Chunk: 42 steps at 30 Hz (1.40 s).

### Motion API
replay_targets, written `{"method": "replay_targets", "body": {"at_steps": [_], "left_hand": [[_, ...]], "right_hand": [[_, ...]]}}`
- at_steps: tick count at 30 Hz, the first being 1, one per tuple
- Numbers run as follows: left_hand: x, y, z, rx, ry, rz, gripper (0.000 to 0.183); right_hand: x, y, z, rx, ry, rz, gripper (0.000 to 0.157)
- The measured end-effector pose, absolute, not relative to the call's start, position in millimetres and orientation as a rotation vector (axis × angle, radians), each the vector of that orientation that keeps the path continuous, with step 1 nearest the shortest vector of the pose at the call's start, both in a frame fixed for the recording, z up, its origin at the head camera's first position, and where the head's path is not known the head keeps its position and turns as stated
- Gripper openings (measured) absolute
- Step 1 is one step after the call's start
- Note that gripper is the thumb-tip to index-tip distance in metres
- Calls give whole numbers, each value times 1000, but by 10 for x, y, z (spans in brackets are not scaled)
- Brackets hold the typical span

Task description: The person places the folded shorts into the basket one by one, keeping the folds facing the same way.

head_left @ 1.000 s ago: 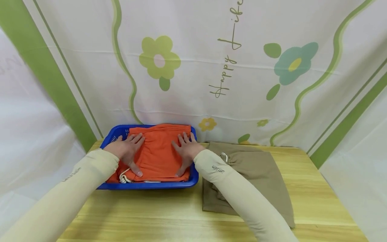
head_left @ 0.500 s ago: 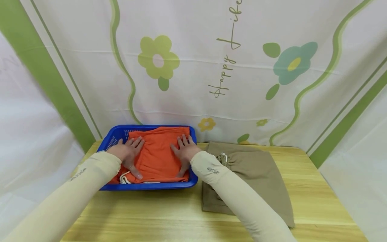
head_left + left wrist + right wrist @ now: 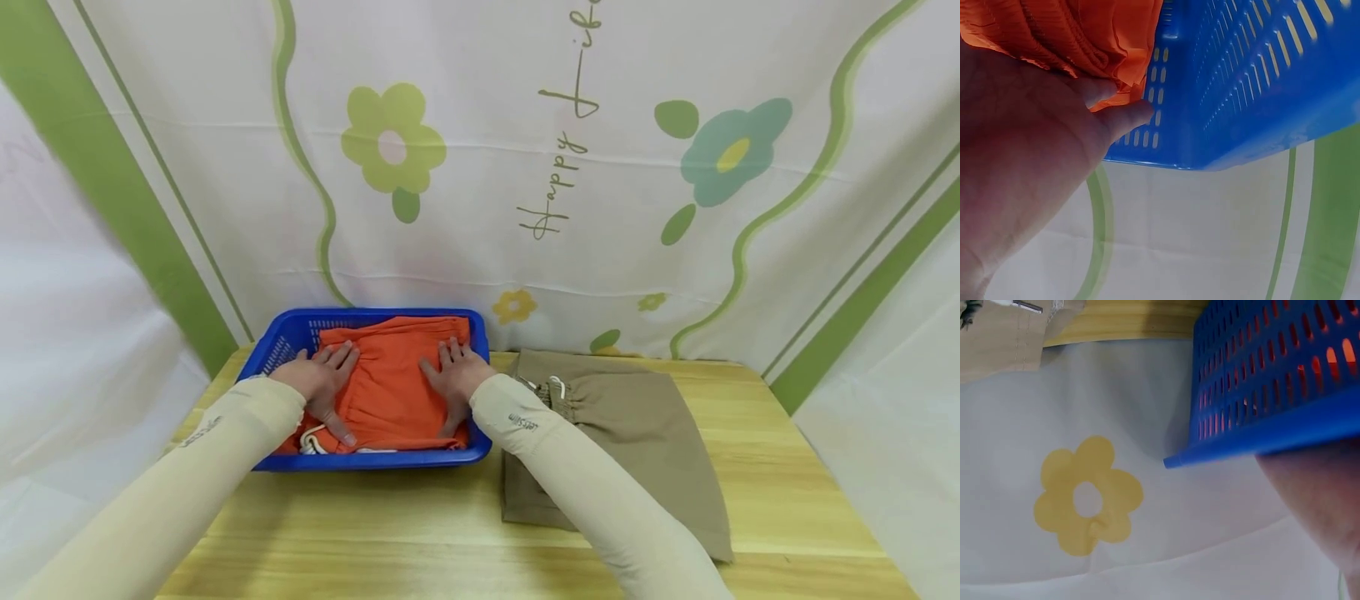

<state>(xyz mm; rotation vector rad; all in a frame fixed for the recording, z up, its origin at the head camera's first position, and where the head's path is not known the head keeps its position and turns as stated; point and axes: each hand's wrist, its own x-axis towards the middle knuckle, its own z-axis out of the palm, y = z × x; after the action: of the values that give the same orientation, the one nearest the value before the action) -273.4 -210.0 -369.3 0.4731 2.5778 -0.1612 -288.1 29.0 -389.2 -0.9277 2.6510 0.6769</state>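
Folded orange garment (image 3: 393, 387) with a gathered band and white drawstring (image 3: 313, 440) fills most of a blue slotted plastic basket (image 3: 367, 461). My left hand (image 3: 324, 387) presses on its left part, fingers spread and thumb pointing to the front rim. On the right part my right hand (image 3: 455, 382) lies likewise, with its fingers spread beside the basket's right wall. In the left wrist view, fingers of the left hand (image 3: 1029, 137) touch the orange folds (image 3: 1110, 37). The right wrist view shows only part of the right hand (image 3: 1316, 494) behind the basket's rim (image 3: 1260, 440).
A brown garment (image 3: 637, 433) with a gathered waist and white cord lies flat on the wooden table (image 3: 360, 542), right of the basket. My right forearm crosses over it. A white curtain (image 3: 480, 208) with printed flowers hangs behind the table.
The orange garment has sunk a little lower in the basket under both hands, baring more of the back left slots. The right hand has shifted slightly left; the brown garment has stayed put.
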Motion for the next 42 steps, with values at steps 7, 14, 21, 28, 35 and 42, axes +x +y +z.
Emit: {"method": "replay_targets", "body": {"at_steps": [7,14,21,28,35,42], "left_hand": [[-2781,-2105,-3725,469,2562,-143,150],[-2816,-2136,-3721,450,2540,-108,152],[-2822,-2155,-3717,442,2525,-83,152],[-2851,-2169,-3703,486,2534,24,147],[-2875,-2074,-3641,487,2542,91,145],[-2868,-2057,-3691,469,2515,38,148]], "right_hand": [[-2906,264,-3967,-945,2657,725,130],[-2909,237,-3990,-946,2650,720,130],[-2907,229,-3986,-946,2666,634,132],[-2969,257,-3965,-946,2666,336,134],[-2984,203,-3957,-900,2660,135,137],[-2997,168,-4001,-836,2594,139,133]]}}
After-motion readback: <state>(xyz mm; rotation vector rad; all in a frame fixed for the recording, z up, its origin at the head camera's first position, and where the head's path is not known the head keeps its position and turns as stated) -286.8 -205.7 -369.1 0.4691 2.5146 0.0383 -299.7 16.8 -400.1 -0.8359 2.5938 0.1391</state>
